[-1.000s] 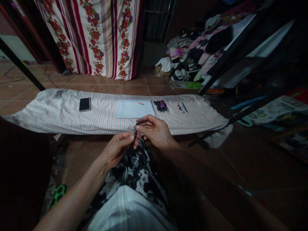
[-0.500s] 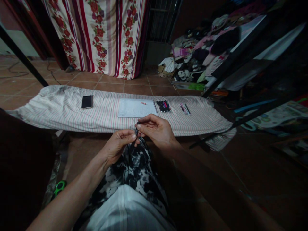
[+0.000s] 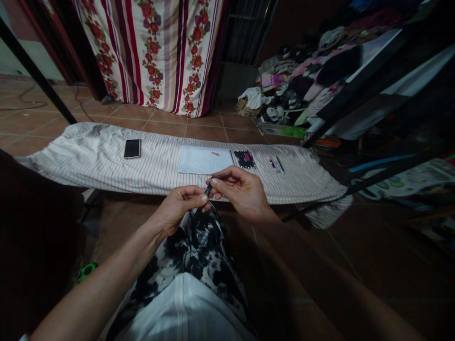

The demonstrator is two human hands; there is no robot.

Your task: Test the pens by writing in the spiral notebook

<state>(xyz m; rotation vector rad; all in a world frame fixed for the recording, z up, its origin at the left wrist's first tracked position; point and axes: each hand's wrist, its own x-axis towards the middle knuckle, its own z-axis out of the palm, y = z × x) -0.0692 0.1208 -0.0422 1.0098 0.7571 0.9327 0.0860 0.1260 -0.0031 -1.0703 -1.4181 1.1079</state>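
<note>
Between my two hands is a short dark pen [image 3: 208, 190] with pale markings, held tilted above my lap. My left hand [image 3: 184, 202] pinches its lower end between thumb and fingers. At the upper end, the fingertips of my right hand [image 3: 241, 189] are closed on it. Just beyond the hands lies a spiral notebook [image 3: 199, 161] with a small reddish-orange piece [image 3: 215, 153] on its page. Right of the notebook is a cluster of dark pens [image 3: 244, 159], one of them pink-red. A smaller group of pens [image 3: 276, 164] lies farther right.
A striped cloth [image 3: 156, 175] covers the long, low surface in front of me. On its left part rests a phone [image 3: 132, 148]. Behind hang a floral curtain [image 3: 152, 52] and a heap of clothes [image 3: 298, 80]. Dark bars [image 3: 39, 71] rise at both sides.
The view has shifted slightly, so the scene sits a little to the right. Both hands stay on the pen, and more of its dark body shows between them.
</note>
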